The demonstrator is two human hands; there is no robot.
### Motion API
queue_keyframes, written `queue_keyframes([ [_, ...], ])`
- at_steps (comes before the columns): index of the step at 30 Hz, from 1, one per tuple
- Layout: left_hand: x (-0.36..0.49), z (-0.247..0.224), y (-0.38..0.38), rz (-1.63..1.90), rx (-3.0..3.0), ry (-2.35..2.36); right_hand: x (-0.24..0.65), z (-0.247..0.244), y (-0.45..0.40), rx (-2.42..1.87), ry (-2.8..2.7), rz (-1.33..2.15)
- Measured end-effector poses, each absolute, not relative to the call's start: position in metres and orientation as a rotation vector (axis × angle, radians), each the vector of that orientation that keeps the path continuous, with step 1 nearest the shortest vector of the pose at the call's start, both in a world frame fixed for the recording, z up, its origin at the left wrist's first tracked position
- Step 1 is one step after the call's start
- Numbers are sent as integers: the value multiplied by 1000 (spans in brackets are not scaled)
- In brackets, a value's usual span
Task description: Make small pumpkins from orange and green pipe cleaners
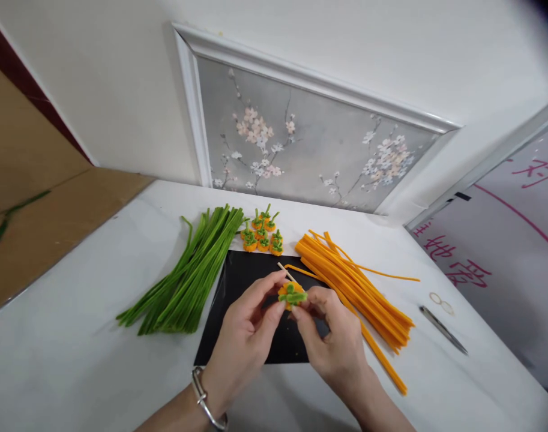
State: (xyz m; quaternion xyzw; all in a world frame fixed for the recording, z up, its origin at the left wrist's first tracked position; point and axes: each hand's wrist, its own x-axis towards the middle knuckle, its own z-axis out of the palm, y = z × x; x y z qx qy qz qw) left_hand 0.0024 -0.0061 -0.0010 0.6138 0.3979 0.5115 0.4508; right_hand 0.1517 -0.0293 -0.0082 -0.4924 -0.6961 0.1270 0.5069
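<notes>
Between the fingertips of both hands is a small pipe-cleaner pumpkin (292, 296), orange below with a green top. My left hand (253, 315) pinches its left side, and my right hand (330, 321) grips its right side. A thin wooden stick (283, 267) lies just beyond the fingers, its lower end hidden behind the pumpkin. Under the hands lies a black mat (242, 282). Finished-looking little pumpkins (263, 242) with green stems stand grouped past the mat's far edge.
Green pipe cleaners (197, 273) lie in a bundle at left, orange pipe cleaners (359, 285) at right. A silver pen (443, 330) and pale rubber bands (442, 303) rest farther right. A wall with a framed floral panel (310, 138) bounds the white table; a whiteboard (517, 240) stands right, cardboard (66, 222) left.
</notes>
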Motion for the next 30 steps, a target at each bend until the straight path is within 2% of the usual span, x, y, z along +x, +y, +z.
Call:
queue_keyframes([
  [10,1,1,1,1208,1411,952,167,-1,-27,-1135,-1580,749],
  [17,-2,0,1,1183,1551,951,167,-6,-21,-1067,-1446,936],
  [25,1,13,-2,1044,1349,757,156,-6,-20,-1015,-1427,949],
  [30,-3,6,4,1071,1451,888,166,-7,-18,-1109,-1488,905],
])
